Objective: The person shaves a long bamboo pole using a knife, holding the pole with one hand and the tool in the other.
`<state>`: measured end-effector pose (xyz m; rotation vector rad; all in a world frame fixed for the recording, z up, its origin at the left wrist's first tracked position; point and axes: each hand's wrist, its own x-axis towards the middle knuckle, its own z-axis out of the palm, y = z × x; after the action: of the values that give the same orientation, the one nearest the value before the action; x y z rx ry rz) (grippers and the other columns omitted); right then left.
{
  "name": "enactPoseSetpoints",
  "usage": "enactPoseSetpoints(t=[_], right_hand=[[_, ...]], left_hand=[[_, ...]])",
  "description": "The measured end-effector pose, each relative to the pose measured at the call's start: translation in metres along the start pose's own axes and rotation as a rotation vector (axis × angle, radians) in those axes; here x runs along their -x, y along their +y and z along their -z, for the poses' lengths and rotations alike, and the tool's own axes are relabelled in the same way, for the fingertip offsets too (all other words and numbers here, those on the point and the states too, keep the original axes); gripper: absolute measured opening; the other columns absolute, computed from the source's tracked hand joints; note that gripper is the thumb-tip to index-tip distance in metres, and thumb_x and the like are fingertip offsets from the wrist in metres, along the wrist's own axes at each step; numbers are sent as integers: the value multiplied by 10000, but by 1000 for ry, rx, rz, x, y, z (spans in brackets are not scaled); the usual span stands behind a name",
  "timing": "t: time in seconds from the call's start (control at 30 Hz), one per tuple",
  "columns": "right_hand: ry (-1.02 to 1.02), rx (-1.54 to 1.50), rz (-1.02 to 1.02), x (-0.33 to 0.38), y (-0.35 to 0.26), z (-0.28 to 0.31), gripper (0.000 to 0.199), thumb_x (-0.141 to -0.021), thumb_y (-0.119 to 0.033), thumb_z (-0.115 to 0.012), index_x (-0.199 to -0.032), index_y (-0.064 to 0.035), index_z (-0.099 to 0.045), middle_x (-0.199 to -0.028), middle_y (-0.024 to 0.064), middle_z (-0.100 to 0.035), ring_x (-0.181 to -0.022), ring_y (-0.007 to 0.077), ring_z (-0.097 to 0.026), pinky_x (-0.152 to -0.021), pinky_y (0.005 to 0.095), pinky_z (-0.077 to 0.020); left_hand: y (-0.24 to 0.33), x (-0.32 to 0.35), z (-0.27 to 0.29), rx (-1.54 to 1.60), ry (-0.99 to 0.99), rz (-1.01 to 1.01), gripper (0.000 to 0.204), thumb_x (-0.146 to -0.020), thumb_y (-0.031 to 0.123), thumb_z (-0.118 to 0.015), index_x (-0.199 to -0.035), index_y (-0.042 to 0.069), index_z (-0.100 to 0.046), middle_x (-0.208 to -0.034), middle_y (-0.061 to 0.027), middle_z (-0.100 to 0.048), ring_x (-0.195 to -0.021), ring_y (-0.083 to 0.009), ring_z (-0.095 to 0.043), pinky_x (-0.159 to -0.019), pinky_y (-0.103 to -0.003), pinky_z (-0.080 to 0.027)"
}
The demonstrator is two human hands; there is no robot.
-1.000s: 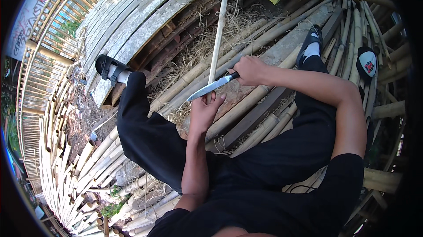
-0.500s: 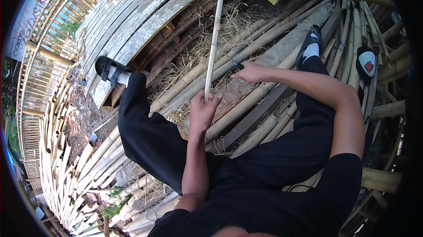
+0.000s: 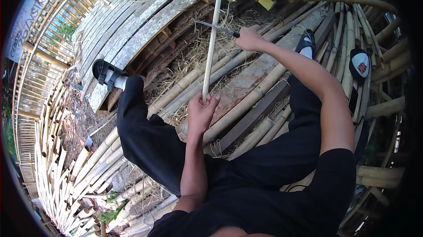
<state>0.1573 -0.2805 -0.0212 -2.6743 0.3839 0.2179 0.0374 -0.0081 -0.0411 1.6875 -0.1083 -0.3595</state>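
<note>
My left hand [image 3: 202,111] grips the near end of a long pale bamboo strip [image 3: 211,43] that points away from me, over the bamboo poles. My right hand [image 3: 248,39] is stretched out far from my body and holds a knife [image 3: 214,26] by its handle. The blade lies across the strip about a third of the way down from its far end. My legs in black trousers spread to either side, with a black sandal [image 3: 105,73] on the left foot and another black sandal [image 3: 306,42] on the right foot.
I sit on a pile of long bamboo poles [image 3: 246,100] with dry shavings [image 3: 196,52] between them. Weathered planks [image 3: 141,21] lie at the upper left. A white and black cap [image 3: 360,64] rests on the poles at the right. Split bamboo pieces [image 3: 66,166] cover the lower left.
My right hand has pushed the knife away from me along the strip, from near my left hand out towards the far end. My left hand has stayed in place on the strip.
</note>
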Motion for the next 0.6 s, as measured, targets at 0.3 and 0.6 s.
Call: enactPoseSetpoints(t=[0.3, 0.6], right_hand=[[-502, 169, 289, 95, -48, -51, 261, -684, -216, -592, -754, 29, -650, -684, 227, -631, -743, 394, -654, -696, 454, -515], [213, 399, 143, -9, -6, 40, 234, -706, -220, -621, -771, 2, -661, -775, 207, -661, -751, 336, -671, -648, 439, -537]], left_hand=[[-14, -4, 20, 35, 9, 80, 253, -788, 153, -720, -776, 34, -496, -633, 53, -455, -553, -25, -371, -483, -196, -305], [3, 3, 7, -39, -8, 90, 238, -782, 140, -717, -744, 47, -501, -606, 53, -451, -544, -27, -378, -481, -201, -310]])
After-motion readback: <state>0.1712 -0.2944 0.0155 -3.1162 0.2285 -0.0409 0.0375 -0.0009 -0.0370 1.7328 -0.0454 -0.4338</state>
